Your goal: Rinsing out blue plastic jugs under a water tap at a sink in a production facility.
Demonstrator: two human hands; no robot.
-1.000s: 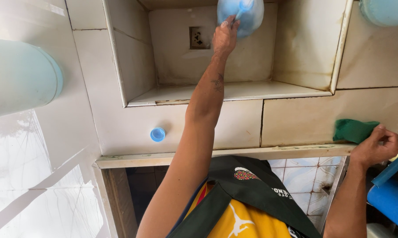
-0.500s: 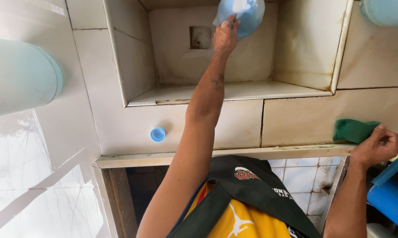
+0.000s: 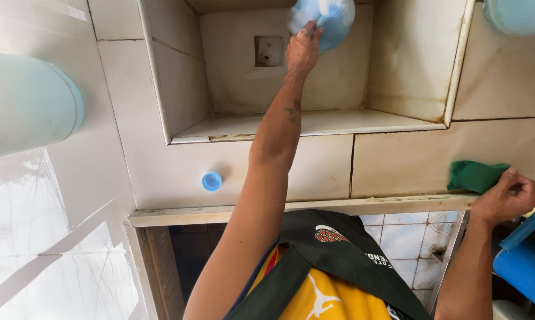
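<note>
**Left hand reaching into the tiled recess, right hand gripping a green cloth**

The white tiled worktop (image 3: 161, 172) is spanning the view, with a stained square recess (image 3: 315, 77) sunk into it. A pale blue cylindrical container (image 3: 30, 104) is lying at the far left. The left hand (image 3: 303, 50) is stretching deep into the recess, its fingers (image 3: 309, 32) curling around the rim of a light blue plastic container (image 3: 329, 18) at the top edge of the view. The right hand (image 3: 504, 198) is resting at the worktop's front edge, fingers closing on a green cloth (image 3: 474, 176). A small blue bottle cap (image 3: 211, 181) is sitting alone on the tile.
</note>
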